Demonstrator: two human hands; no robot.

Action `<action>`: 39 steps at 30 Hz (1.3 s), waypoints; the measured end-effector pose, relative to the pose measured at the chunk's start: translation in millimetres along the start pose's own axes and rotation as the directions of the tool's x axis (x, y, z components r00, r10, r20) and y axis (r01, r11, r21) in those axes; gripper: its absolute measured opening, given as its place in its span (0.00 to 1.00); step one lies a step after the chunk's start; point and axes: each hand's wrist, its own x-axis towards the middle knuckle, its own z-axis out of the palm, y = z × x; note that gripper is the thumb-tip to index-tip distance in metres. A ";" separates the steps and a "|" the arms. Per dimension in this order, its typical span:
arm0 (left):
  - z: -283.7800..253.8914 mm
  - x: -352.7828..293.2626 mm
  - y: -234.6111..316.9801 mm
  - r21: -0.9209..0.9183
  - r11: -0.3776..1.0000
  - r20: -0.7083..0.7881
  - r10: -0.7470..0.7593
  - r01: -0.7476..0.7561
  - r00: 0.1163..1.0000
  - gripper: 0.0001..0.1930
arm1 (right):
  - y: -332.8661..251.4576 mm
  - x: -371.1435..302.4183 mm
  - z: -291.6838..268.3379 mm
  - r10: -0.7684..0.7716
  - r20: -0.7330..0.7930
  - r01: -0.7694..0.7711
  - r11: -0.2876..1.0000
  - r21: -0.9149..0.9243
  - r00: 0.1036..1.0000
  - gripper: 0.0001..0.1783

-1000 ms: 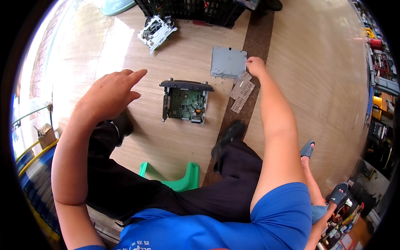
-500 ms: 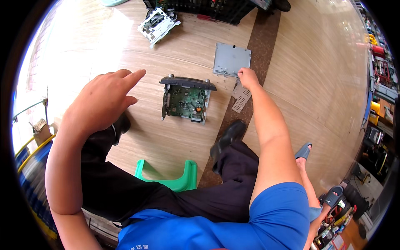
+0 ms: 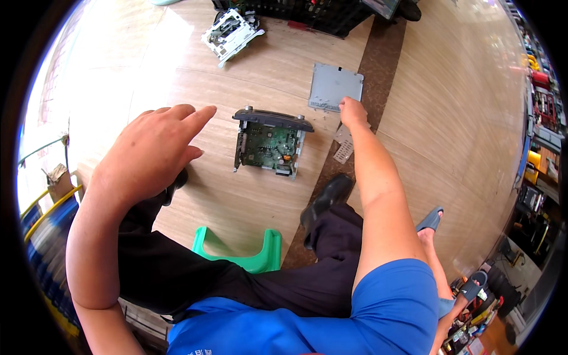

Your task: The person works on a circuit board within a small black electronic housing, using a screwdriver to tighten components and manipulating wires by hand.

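An opened electronic unit (image 3: 269, 142) with a green circuit board and a dark front panel lies on the wooden floor in front of me. My left hand (image 3: 151, 154) hovers left of it, fingers spread, holding nothing. My right hand (image 3: 353, 112) reaches past the unit's right side. Its fingers are curled at the near right corner of a flat grey metal cover plate (image 3: 334, 86). Just below that hand lies a small perforated metal piece (image 3: 343, 148). Whether the right hand grips anything is hidden by its own back.
A second dismantled metal unit (image 3: 231, 29) and a black crate (image 3: 307, 12) sit at the far edge. I sit on a green stool (image 3: 263, 254), my black shoe (image 3: 328, 198) close to the unit. Another person's sandalled foot (image 3: 429, 220) is at the right, with cluttered shelves (image 3: 535, 136) beyond.
My right hand has slid from the grey plate's right edge down to its near corner, closer to the perforated piece. My left hand stays hovering and open.
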 end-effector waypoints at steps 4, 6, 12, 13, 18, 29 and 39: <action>-0.2 -0.1 -1.2 0.023 1.000 0.015 0.004 -0.004 1.000 0.29 | 11.7 9.7 13.1 -0.071 -0.035 0.067 0.992 -0.103 0.997 0.11; 0.2 1.5 -2.1 0.042 0.999 0.012 0.018 -0.018 1.000 0.28 | 11.0 12.4 18.4 -0.051 -0.030 0.048 0.993 -0.106 0.998 0.12; 2.9 -2.3 -5.9 0.047 0.999 0.007 0.017 -0.018 1.000 0.28 | -4.3 13.6 23.9 -0.021 -0.020 0.017 0.980 -0.199 1.000 0.10; 2.8 -1.6 -6.2 0.047 0.999 0.016 0.011 -0.012 1.000 0.28 | -6.3 12.9 23.3 -0.021 -0.015 0.018 0.980 -0.196 1.000 0.10; 6.6 -0.1 -7.0 0.074 0.997 -0.010 0.009 -0.009 1.000 0.28 | -10.6 12.1 18.9 -0.009 0.003 0.010 0.967 -0.256 1.000 0.13; 8.0 4.6 -3.0 0.086 0.996 -0.016 0.006 -0.005 1.000 0.27 | -19.6 5.3 9.3 0.013 0.042 -0.002 0.970 -0.244 0.999 0.16; 9.7 0.2 -17.1 0.085 0.996 -0.070 0.036 -0.030 0.997 0.27 | -20.7 7.7 -8.7 0.000 -0.046 -0.012 0.964 -0.264 0.999 0.17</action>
